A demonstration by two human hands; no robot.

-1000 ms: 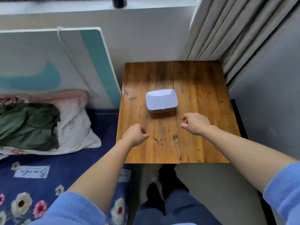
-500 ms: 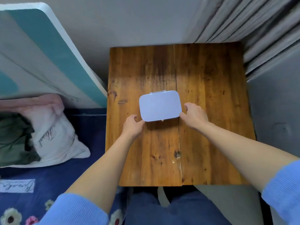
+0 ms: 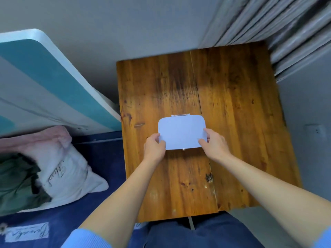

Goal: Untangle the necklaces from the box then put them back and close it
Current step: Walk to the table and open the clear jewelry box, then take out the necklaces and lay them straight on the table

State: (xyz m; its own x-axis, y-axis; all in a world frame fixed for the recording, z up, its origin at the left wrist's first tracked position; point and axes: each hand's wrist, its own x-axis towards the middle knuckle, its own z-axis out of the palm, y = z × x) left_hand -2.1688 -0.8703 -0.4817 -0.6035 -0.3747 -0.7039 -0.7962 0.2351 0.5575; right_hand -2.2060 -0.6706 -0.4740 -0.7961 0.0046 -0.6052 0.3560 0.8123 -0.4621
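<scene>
Both hands, left hand [image 3: 154,147] and right hand [image 3: 213,144], grip the closed box [image 3: 181,133] at centre frame; a sudden lid pop could scatter the necklaces.

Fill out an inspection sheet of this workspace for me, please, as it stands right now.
Surface: wooden table, worn, with a seam down its middle.
Job's things: pale box, lid shut, clasp toward the person; no necklaces in view.
Clutter: a short thin mark or sliver left of the box; cannot tell which.
Grips: left hand holds the box's near left corner, right hand its near right corner.
Cables: nothing seen.
Surroundings: pillow on a bed at left, teal and white board leaning on the wall, curtain at far right.
</scene>
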